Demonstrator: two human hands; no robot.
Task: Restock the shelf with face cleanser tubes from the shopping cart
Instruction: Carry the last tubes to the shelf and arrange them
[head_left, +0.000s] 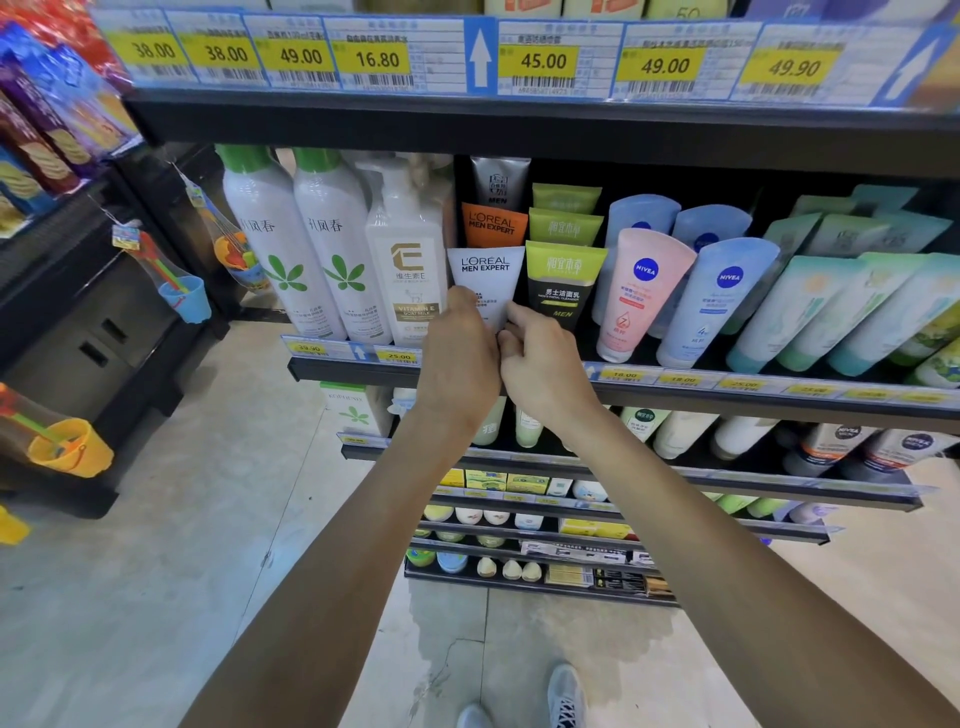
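Observation:
A white L'Oreal Men Expert cleanser tube (485, 273) stands at the front of its row on the middle shelf (727, 397). My left hand (460, 358) grips its lower left side. My right hand (540, 358) pinches its lower right edge. Behind it stand an orange L'Oreal tube (493, 224) and a grey men's tube (500, 182). The tube's cap end is hidden by my hands. The shopping cart is out of view.
Green and black tubes (563, 283) stand right of the white one, then pink (639, 293) and blue Nivea tubes (719, 301). A Vitamin E pump bottle (408, 260) and white bottles (275, 244) stand to the left. Toy buckets (70, 447) hang on the left rack.

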